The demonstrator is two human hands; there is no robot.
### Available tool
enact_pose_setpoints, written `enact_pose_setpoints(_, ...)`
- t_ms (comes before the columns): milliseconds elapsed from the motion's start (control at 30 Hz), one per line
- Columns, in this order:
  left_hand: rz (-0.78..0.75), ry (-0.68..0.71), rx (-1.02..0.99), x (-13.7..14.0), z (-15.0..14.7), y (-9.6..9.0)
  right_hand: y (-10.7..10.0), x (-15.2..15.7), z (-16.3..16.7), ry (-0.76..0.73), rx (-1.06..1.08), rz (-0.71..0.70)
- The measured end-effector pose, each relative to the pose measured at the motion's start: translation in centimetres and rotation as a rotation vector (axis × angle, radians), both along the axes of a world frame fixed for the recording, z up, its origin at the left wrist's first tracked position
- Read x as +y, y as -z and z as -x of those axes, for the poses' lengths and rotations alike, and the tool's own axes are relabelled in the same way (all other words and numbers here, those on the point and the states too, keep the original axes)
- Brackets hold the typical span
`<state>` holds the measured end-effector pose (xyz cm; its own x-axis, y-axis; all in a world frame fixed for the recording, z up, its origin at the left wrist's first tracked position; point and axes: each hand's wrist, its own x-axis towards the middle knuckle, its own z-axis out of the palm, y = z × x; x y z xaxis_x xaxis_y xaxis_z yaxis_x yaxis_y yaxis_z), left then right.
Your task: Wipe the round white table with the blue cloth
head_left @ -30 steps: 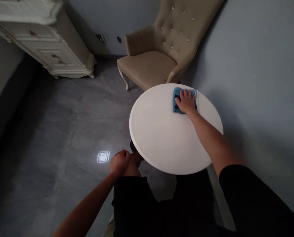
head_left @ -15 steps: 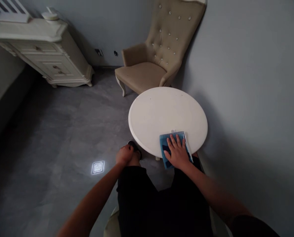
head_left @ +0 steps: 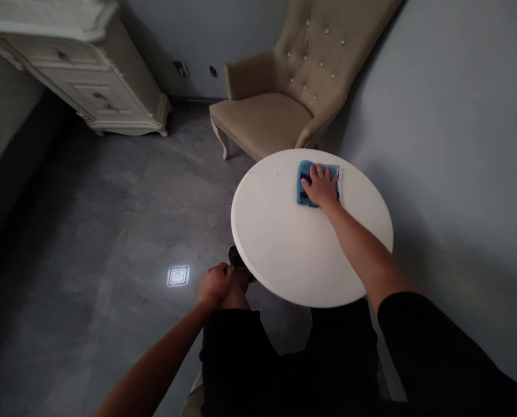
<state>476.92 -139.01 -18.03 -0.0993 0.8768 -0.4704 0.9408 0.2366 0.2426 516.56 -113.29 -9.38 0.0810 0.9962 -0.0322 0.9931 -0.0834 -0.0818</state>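
Cloth (head_left: 303, 172) (long axis unclear), white edge (head_left: 341, 180) rightward; right hand (head_left: 320, 187) spread flat atop, left hand (head_left: 215, 285) loosely clenched on knee (head_left: 236, 299).

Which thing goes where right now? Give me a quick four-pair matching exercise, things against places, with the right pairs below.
Things
1. blue fabric cloth with dark patches
2. tan, button-tufted armchair
3. carved white cabinet with drawers
4. bare left hand

Places
A. at the left knee
B. under the spread, bare right hand
C. in the picture's upper left
D. beyond the far edge of the rounded white tabletop

Right pairs: 1-B, 2-D, 3-C, 4-A
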Motion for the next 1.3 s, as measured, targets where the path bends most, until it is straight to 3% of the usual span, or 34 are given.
enact_pose_setpoints(100, 0.012, -0.015, 0.01, 0.6, 0.4, 0.3, 0.6, 6.9, -1.0, 0.077, 0.038, -0.034)
enact_pose_setpoints(200, 0.03, -0.036, 0.012, 1.1, 0.8, 0.3, 0.9, 11.3, -1.5, 0.115, 0.065, -0.04)
enact_pose_setpoints(300, 0.028, -0.049, 0.012, 1.1, 1.0, 0.2, 0.7, 12.7, -1.5, 0.135, 0.068, -0.012)
enact_pose_setpoints(400, 0.004, -0.048, 0.011, 0.9, 1.0, 0.3, 0.2, 10.8, -0.9, 0.094, 0.039, 0.0)
enact_pose_setpoints(467, -0.01, -0.046, 0.01, 0.7, 0.9, 0.3, -0.3, 7.6, -0.2, 0.041, 0.01, 0.013)
enact_pose_setpoints(567, -0.024, -0.038, 0.009, 0.4, 0.4, 0.0, -0.7, 0.2, 1.3, -0.038, -0.026, 0.016)
enact_pose_setpoints(867, -0.046, -0.027, -0.039, -1.0, -1.6, -1.5, -0.3, -29.7, 7.3, -0.294, -0.012, 0.015)
enact_pose_setpoints(933, -0.047, -0.018, -0.035, -1.3, -1.7, -1.4, 0.0, -33.7, 8.5, -0.324, -0.039, 0.017)
enact_pose_setpoints(1000, -0.045, -0.006, -0.026, -1.4, -1.7, -1.2, 0.1, -35.3, 9.1, -0.336, -0.074, 0.021)
enact_pose_setpoints(1067, -0.04, -0.005, -0.016, -1.4, -1.7, -0.9, 0.0, -34.6, 9.1, -0.344, -0.074, 0.025)
enact_pose_setpoints(1133, -0.037, -0.008, -0.003, -1.4, -1.5, -0.7, -0.2, -32.0, 8.7, -0.348, -0.031, 0.024)
enact_pose_setpoints(1300, -0.006, -0.021, 0.02, -0.9, -1.1, -0.7, -0.8, -19.7, 7.2, -0.229, 0.054, 0.009)
